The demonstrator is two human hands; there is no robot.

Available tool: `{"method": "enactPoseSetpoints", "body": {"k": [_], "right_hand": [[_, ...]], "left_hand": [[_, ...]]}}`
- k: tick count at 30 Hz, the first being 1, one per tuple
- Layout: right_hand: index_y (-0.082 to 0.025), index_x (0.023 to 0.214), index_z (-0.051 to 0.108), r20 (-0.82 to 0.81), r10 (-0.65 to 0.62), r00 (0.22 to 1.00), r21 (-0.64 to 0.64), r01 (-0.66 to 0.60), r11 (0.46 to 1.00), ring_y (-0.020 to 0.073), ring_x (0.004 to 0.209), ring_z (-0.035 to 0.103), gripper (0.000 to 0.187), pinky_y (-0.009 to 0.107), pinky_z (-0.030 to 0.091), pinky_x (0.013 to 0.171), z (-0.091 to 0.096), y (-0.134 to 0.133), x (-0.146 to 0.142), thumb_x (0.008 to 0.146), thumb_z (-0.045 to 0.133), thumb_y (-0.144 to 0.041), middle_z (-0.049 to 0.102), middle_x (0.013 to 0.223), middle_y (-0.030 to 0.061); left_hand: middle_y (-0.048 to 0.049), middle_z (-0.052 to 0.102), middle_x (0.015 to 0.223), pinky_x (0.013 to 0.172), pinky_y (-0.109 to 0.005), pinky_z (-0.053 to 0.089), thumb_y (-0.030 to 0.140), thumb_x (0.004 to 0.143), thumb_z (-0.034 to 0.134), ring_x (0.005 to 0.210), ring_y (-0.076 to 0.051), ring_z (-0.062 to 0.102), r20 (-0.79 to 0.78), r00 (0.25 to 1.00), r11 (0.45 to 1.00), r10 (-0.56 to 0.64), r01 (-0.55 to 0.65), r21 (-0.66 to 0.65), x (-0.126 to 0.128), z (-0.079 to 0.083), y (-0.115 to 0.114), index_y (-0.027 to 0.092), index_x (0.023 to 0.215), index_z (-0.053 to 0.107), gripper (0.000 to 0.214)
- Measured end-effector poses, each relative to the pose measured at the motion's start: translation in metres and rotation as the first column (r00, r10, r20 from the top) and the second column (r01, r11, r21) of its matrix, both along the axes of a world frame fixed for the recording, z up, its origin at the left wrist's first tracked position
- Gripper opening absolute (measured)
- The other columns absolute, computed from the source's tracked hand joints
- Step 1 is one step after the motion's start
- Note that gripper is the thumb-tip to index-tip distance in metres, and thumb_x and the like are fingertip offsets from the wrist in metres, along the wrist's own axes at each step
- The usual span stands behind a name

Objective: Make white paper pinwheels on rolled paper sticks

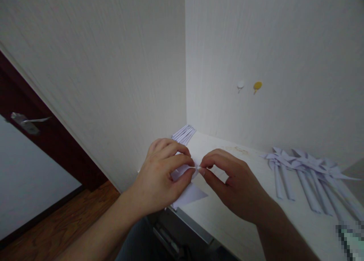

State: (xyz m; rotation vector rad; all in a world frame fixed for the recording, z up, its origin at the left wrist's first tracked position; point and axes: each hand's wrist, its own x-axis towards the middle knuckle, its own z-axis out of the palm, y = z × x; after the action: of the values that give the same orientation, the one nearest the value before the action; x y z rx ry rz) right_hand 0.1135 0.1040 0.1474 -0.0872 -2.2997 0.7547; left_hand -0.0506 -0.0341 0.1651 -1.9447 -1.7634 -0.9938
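Note:
Over the table's near edge, my left hand is closed, thumb and index finger pinching a small white paper piece. My right hand pinches the same piece from the other side, so the two sets of fingertips almost meet. The piece's exact shape is mostly hidden by the fingers. Beneath my left hand lie white paper sheets, one with a pointed corner sticking out toward the right. Behind that hand, a bundle of thin rolled paper sticks rests in the corner.
Several white paper pinwheels on rolled sticks lie along the right of the white table. One white hook and one yellow hook are on the wall. A dark red door frame with a metal handle stands left.

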Motion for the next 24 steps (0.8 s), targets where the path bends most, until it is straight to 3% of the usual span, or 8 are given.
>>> {"method": "enactPoseSetpoints", "body": {"k": [15, 20, 24], "right_hand": [[-0.022, 0.087, 0.061, -0.023, 0.012, 1.0, -0.025, -0.012, 1.0, 0.02, 0.086, 0.062, 0.014, 0.036, 0.048, 0.078, 0.0, -0.002, -0.001, 0.091, 0.064, -0.01, 0.067, 0.089, 0.0023], [-0.021, 0.085, 0.06, -0.035, 0.006, 0.999, -0.052, -0.008, 0.999, 0.0196, 0.084, 0.06, 0.012, 0.035, 0.046, 0.077, -0.001, -0.001, -0.001, 0.092, 0.063, -0.012, 0.065, 0.087, 0.0023], [-0.021, 0.088, 0.062, -0.06, -0.013, 0.998, -0.076, 0.008, 0.997, 0.0193, 0.084, 0.058, 0.011, 0.035, 0.046, 0.076, -0.002, 0.002, -0.003, 0.093, 0.061, -0.012, 0.064, 0.088, 0.0026]], "left_hand": [[-0.0055, 0.072, 0.105, 0.098, -0.044, 0.042, 0.012, 0.088, 0.064, 0.103, -0.024, 0.06, 0.022, 0.998, 0.994, -0.058, 0.059, -0.09, 0.011, 0.006, 0.002, 0.022, 0.095, 0.07, 0.013], [-0.0058, 0.071, 0.11, 0.101, -0.046, 0.041, 0.015, 0.088, 0.067, 0.108, -0.025, 0.06, -0.007, 1.0, 0.997, -0.017, 0.017, -0.075, 0.009, 0.005, 0.005, 0.023, 0.096, 0.072, 0.013], [-0.0087, 0.066, 0.126, 0.107, -0.047, 0.042, 0.018, 0.084, 0.072, 0.122, -0.029, 0.057, 0.04, 0.999, 0.999, 0.033, -0.032, -0.018, 0.007, 0.005, -0.001, 0.025, 0.113, 0.07, 0.03]]}}
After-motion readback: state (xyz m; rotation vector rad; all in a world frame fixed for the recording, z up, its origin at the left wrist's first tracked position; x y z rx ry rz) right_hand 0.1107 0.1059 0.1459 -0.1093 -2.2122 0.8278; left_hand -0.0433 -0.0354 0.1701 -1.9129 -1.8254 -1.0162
